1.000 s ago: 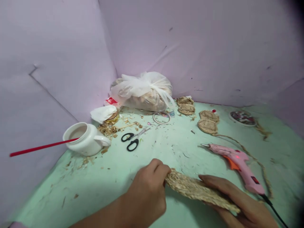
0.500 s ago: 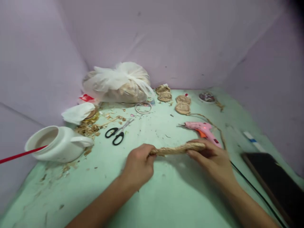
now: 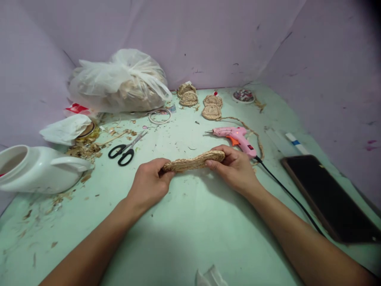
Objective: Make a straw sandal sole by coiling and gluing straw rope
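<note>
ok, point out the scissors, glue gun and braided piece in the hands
Scissors (image 3: 132,144), head view, blades close to the handles
Glue gun (image 3: 239,136), head view, pink body
Braided piece (image 3: 190,163), head view, middle of its length

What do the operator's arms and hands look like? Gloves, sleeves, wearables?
Left hand and right hand: ungloved, no rings on the visible fingers. Left forearm and right forearm: no watch, bracelet or markings visible, no sleeve clearly in view. The black cable by the right forearm comes from the pink glue gun; it isn't worn.
</note>
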Motion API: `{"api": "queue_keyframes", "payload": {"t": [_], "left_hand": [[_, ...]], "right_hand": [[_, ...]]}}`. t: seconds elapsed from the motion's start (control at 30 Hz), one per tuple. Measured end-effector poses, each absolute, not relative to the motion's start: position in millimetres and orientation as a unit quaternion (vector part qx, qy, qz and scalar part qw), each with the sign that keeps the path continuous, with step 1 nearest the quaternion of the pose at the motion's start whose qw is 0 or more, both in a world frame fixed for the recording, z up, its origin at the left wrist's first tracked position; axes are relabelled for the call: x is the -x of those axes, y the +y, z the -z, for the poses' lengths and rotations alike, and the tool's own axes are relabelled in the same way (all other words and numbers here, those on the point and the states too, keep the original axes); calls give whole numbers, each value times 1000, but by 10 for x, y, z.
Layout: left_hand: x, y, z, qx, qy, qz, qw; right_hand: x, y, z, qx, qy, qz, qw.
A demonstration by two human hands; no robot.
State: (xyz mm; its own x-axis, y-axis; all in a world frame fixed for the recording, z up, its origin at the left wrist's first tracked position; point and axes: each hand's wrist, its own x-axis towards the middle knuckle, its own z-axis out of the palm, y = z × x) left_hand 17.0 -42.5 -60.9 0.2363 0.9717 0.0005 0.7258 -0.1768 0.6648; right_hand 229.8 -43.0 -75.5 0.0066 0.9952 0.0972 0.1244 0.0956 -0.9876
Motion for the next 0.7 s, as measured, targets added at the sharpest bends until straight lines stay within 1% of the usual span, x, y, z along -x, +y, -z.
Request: {"api": "queue_keyframes", "payload": {"t": [0.37,0.7], "left_hand": [[-167,-415,611,-763,562,-207,242],[-184,-417,660,-773,553,-221,217]], "right_hand": [[-2354,-445,734,498,-593,-452,442],[-2369,-429,801,506,-616,-415,438]]}}
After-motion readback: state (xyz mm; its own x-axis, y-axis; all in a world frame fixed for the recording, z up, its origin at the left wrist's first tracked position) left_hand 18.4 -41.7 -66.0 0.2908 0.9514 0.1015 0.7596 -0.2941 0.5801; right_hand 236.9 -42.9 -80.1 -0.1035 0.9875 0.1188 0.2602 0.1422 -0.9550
